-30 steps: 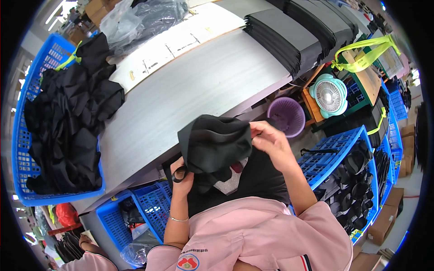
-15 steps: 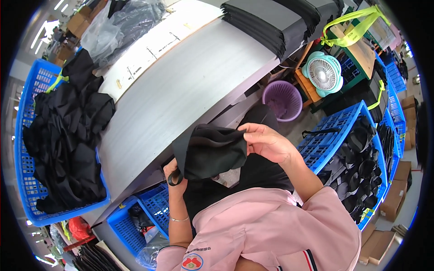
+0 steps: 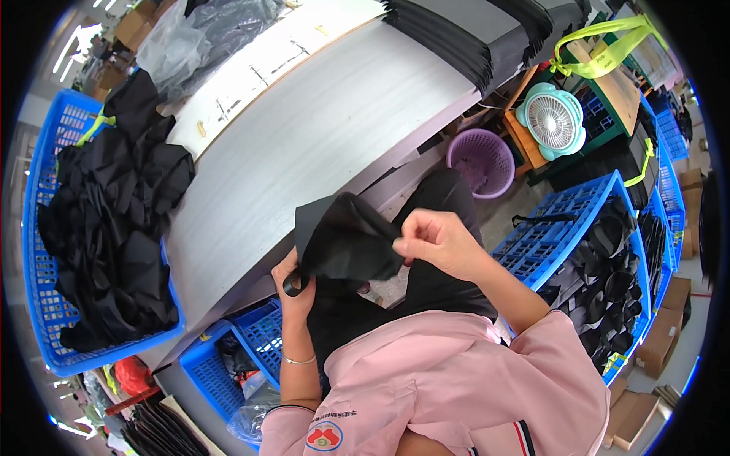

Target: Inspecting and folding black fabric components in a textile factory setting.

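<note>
A piece of black fabric (image 3: 342, 242), sewn or folded into a pouch-like shape with a strap loop at its lower left, hangs over my lap beside the table edge. My left hand (image 3: 295, 285) is closed on its left side, by the black loop (image 3: 296, 284); part of the fingers is hidden behind the cloth. At the right edge, my right hand (image 3: 433, 242) pinches the fabric between thumb and fingers. The cloth is held up off the grey table (image 3: 304, 152).
Left on the table, a blue basket (image 3: 47, 304) is heaped with black cloth (image 3: 114, 220). Stacked black-grey panels (image 3: 456, 38) lie at the far end. Right are a purple bin (image 3: 480, 163), a teal fan (image 3: 550, 121) and a blue crate (image 3: 563, 220) with black pieces. Another blue crate (image 3: 205, 372) stands lower left.
My right hand has drawn slightly left and down, its fingers more curled at the fabric's edge. The fabric has changed shape, its top edge now rising to a fold. My left hand keeps its hold.
</note>
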